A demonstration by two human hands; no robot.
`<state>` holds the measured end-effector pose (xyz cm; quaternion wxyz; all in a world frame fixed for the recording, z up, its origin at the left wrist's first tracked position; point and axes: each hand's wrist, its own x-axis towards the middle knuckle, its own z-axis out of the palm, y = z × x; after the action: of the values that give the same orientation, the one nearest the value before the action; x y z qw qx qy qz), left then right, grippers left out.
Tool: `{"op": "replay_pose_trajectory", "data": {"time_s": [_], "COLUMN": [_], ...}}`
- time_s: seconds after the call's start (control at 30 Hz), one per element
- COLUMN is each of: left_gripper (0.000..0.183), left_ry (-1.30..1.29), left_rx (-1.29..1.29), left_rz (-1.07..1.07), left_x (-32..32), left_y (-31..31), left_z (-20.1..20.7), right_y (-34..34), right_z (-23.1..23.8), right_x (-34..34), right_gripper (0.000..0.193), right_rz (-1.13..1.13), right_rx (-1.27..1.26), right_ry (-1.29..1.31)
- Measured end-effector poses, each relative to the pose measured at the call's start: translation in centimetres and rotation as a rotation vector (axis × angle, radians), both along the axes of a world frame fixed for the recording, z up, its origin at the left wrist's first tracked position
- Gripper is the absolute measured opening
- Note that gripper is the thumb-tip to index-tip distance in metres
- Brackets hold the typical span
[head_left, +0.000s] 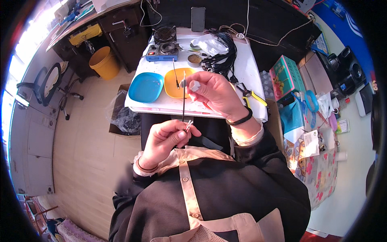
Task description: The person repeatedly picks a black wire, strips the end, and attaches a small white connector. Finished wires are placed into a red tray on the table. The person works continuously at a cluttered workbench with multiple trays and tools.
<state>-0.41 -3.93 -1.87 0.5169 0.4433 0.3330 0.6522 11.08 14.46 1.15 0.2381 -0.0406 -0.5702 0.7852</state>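
Between my two hands a thin black cable (184, 101) runs nearly upright, in front of my chest. My left hand (169, 140) pinches its lower end, where short pale strands or tips stick out by the fingers. Higher up, over the table's near edge, my right hand (215, 92) grips the upper end, which has a light tip. A small white piece (194, 85) shows at the right fingers; whether it is tape or paper I cannot tell. Behind the cable are a yellow tray (171, 92) with a thin dark lead in it and a blue tray (146, 87).
On the white table (159, 104) are a blue burner-like device (162, 57), a small round tin (194, 60), a bundle of black cables (227, 54) and yellow-black pliers (257, 98). A phone (198, 19) stands behind. An open box (125, 113) sits left, a green-pink carton (287, 78) right.
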Motion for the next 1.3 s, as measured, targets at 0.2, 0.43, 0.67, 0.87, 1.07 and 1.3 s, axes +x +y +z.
{"op": "replay_pose_trajectory", "data": {"time_s": [0.2,0.43,0.67,0.87,1.07,1.3], "left_gripper": [0.012,0.015,0.019,0.016,0.016,0.016], "left_ry": [-0.016,0.001,0.077,0.095,-0.179,-0.152], "left_rx": [0.004,0.116,0.036,-0.018,-0.041,-0.103], "left_rz": [0.109,0.405,0.364,0.354,0.124,0.073], "left_x": [0.4,1.5,2.1,3.0,2.3,2.2], "left_y": [0.4,2.6,2.8,3.3,3.2,2.8], "left_z": [0.3,0.1,0.3,0.5,0.3,0.7], "right_y": [-2.7,-3.8,-3.9,-4.5,-3.0,-3.8], "right_z": [0.2,-0.7,-0.3,-0.7,-1.8,-2.1], "right_x": [1.2,2.2,3.5,4.0,4.3,4.3], "right_gripper": [0.008,0.014,0.01,0.01,0.012,0.017], "right_rz": [-0.212,-0.3,-0.427,-0.419,-0.061,-0.051], "right_rx": [0.114,0.257,0.447,0.475,-0.084,-0.261], "right_ry": [0.065,0.058,0.048,0.019,0.075,0.007]}}
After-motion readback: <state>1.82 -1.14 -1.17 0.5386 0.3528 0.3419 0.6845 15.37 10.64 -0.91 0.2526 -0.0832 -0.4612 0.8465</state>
